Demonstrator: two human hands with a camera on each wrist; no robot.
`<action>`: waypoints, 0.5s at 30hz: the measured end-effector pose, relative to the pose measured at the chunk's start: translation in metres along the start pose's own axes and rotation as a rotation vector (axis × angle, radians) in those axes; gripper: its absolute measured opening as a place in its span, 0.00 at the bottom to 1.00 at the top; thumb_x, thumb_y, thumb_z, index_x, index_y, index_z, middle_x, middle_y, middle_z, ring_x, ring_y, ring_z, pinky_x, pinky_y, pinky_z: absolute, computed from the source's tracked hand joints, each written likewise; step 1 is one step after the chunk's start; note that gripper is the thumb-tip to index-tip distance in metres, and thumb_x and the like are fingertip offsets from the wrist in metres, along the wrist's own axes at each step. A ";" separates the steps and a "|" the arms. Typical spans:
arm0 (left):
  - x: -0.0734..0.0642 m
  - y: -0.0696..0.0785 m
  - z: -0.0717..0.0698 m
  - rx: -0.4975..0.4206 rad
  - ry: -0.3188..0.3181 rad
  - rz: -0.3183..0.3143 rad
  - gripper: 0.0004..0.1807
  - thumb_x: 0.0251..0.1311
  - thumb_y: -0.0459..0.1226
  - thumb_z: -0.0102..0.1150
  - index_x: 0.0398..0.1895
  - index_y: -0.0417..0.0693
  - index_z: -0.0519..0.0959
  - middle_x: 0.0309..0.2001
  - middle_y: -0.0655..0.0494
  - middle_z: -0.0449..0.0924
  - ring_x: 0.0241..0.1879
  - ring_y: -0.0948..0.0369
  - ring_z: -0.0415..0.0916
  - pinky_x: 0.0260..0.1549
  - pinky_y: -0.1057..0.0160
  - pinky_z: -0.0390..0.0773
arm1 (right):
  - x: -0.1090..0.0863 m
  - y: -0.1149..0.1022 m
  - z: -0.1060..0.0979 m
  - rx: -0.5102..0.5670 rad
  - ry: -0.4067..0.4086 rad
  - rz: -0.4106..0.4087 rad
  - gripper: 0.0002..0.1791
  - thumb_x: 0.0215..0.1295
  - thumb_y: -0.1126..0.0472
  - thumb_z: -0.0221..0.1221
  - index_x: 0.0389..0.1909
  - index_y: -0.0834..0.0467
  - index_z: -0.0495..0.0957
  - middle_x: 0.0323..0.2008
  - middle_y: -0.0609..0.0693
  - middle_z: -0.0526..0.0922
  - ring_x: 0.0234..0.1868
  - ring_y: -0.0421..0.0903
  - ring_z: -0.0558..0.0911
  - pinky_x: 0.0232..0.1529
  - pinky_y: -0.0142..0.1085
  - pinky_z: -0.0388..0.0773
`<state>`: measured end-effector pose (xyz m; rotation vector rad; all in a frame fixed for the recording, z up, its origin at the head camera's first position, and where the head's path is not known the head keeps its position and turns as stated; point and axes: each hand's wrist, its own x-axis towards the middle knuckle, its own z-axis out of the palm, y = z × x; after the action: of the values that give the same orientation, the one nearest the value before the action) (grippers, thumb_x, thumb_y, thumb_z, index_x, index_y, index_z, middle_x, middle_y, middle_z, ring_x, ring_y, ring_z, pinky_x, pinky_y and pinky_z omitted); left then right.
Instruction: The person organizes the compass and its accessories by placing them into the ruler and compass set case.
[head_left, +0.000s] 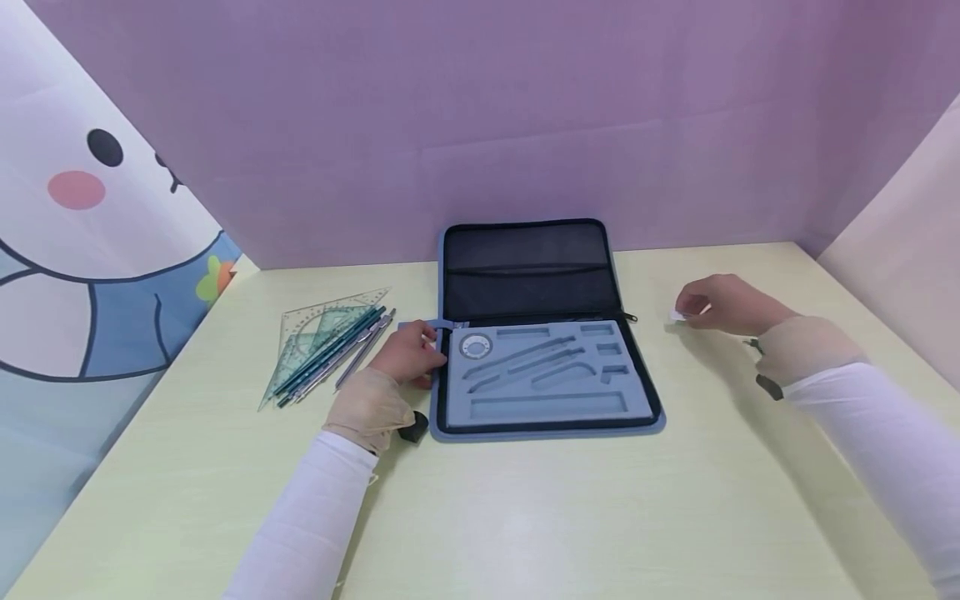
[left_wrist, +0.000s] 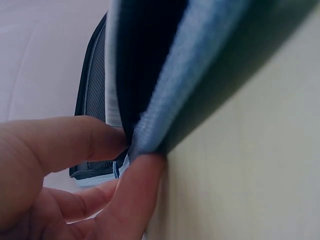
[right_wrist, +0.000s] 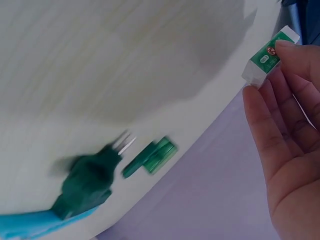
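Note:
An open blue zip case (head_left: 547, 435) lies mid-table, its light-blue foam insert (head_left: 540, 379) cut with shaped slots. A round white dial (head_left: 476, 346) sits at the insert's upper left. My left hand (head_left: 408, 354) is at the case's left edge; in the left wrist view its fingers (left_wrist: 142, 182) pinch the fabric rim (left_wrist: 172, 95). Right of the case, above the table, my right hand (head_left: 723, 302) pinches a small white eraser (right_wrist: 270, 57) with a green sleeve between thumb and fingertips.
Left of the case lie clear set squares (head_left: 300, 321), dark green pencils (head_left: 330, 354) and a metal compass (head_left: 367, 346). The right wrist view shows a blurred dark green pronged piece (right_wrist: 90, 180) and small green pieces (right_wrist: 160, 155) on the table. A purple backdrop (head_left: 525, 125) stands behind.

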<state>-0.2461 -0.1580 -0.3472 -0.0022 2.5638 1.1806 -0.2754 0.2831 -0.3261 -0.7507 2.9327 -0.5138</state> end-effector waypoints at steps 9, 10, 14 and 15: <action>0.000 0.000 0.000 0.011 0.003 0.000 0.20 0.58 0.31 0.54 0.54 0.35 0.65 0.39 0.43 0.73 0.25 0.59 0.77 0.23 0.64 0.81 | 0.008 -0.024 0.007 0.049 0.003 -0.025 0.07 0.52 0.74 0.63 0.32 0.61 0.79 0.31 0.49 0.83 0.35 0.49 0.81 0.37 0.41 0.81; 0.000 -0.001 0.000 0.014 0.002 0.001 0.20 0.58 0.31 0.54 0.54 0.35 0.65 0.39 0.43 0.73 0.25 0.59 0.77 0.23 0.64 0.81 | 0.009 -0.026 0.008 0.049 0.008 -0.032 0.07 0.52 0.74 0.63 0.31 0.61 0.79 0.30 0.49 0.83 0.35 0.49 0.81 0.37 0.41 0.81; 0.000 0.000 0.000 0.020 0.000 -0.001 0.20 0.58 0.31 0.54 0.54 0.35 0.65 0.38 0.44 0.73 0.24 0.60 0.76 0.23 0.65 0.81 | 0.011 -0.035 0.011 0.053 0.013 -0.063 0.07 0.52 0.74 0.63 0.31 0.62 0.79 0.30 0.49 0.82 0.34 0.48 0.81 0.36 0.39 0.81; 0.000 0.000 0.000 0.021 -0.001 -0.001 0.20 0.59 0.31 0.54 0.54 0.35 0.65 0.38 0.44 0.73 0.24 0.60 0.76 0.23 0.65 0.81 | 0.012 -0.037 0.011 0.055 0.012 -0.070 0.07 0.52 0.75 0.63 0.31 0.62 0.79 0.30 0.49 0.82 0.34 0.48 0.81 0.36 0.39 0.81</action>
<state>-0.2462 -0.1578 -0.3477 0.0017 2.5752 1.1535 -0.2672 0.2431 -0.3242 -0.8489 2.8984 -0.6038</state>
